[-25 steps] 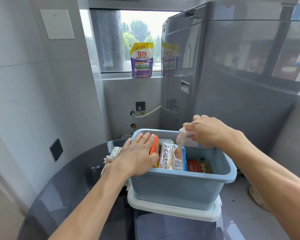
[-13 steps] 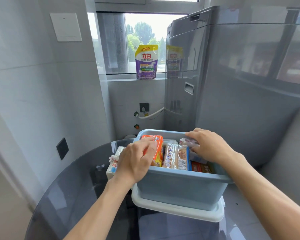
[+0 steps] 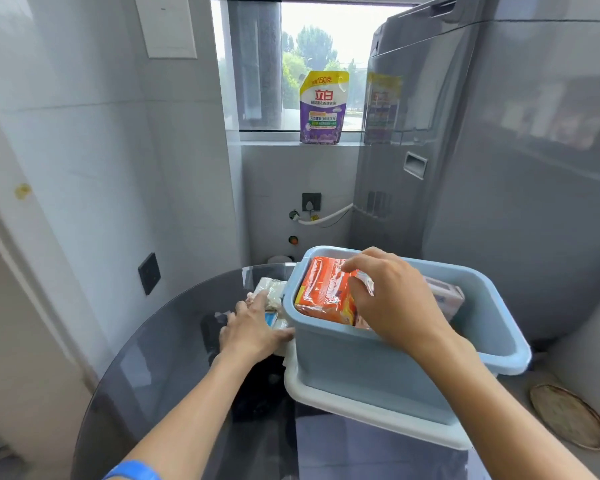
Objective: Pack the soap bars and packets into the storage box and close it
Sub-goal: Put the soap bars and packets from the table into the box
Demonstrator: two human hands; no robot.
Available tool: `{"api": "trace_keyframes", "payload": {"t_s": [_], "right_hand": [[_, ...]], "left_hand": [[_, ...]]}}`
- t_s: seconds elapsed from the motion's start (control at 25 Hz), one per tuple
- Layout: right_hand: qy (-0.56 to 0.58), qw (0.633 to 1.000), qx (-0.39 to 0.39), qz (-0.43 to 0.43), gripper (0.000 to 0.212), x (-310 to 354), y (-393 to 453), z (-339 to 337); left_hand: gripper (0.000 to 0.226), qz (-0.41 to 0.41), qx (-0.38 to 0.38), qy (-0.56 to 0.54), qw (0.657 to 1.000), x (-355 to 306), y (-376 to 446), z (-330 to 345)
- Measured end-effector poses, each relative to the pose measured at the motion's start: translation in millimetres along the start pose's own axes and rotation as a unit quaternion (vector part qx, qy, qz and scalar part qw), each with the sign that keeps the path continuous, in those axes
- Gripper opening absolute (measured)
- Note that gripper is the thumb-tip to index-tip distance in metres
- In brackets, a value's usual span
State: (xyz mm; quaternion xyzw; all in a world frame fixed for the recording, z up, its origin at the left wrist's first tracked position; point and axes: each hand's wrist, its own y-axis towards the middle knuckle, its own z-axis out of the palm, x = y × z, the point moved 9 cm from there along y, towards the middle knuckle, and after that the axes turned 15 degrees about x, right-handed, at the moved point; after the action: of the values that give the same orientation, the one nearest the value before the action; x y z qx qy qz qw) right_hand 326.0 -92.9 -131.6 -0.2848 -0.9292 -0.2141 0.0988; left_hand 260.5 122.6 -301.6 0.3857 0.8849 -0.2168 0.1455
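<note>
Resting on a white plastic lid (image 3: 361, 407) atop a round dark glass table (image 3: 160, 358), the pale blue plastic storage box (image 3: 378, 368) holds a glossy orange soap packet (image 3: 323, 292). Inside the box, the right hand (image 3: 392, 303) bends its fingers down onto the packet's crinkled wrapper. Just left of the box, the left hand (image 3: 253, 330) grips a crumpled white wrapped packet (image 3: 274, 292).

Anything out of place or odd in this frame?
The white lid lies under the blue storage box rather than on it, so the box is open. Packets remain outside on the glass table under the left hand.
</note>
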Motion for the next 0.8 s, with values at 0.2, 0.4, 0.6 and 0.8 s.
{"api": "trace_keyframes", "payload": {"t_s": [0.2, 0.4, 0.6, 0.8], "right_hand": [[0.188, 0.973, -0.077, 0.111, 0.017, -70.0, -7.0, -41.9], [0.318, 0.928, -0.057, 0.183, 0.017, -125.8, -23.7, -65.2], [0.443, 0.881, -0.039, 0.163, 0.011, -115.8, -27.8, -77.8], [0.411, 0.877, 0.105, 0.227, 0.038, -111.2, -46.0, -78.8]], "left_hand": [[0.078, -0.026, -0.055, -0.255, 0.965, 23.7, 0.1, -27.8], [0.048, 0.071, -0.105, -0.468, 0.874, 10.4, -38.3, -109.5], [0.039, 0.236, -0.064, -0.406, 0.881, -104.4, -105.8, -160.3], [0.043, 0.262, 0.1, -0.281, 0.918, -205.0, -139.6, -73.5]]}}
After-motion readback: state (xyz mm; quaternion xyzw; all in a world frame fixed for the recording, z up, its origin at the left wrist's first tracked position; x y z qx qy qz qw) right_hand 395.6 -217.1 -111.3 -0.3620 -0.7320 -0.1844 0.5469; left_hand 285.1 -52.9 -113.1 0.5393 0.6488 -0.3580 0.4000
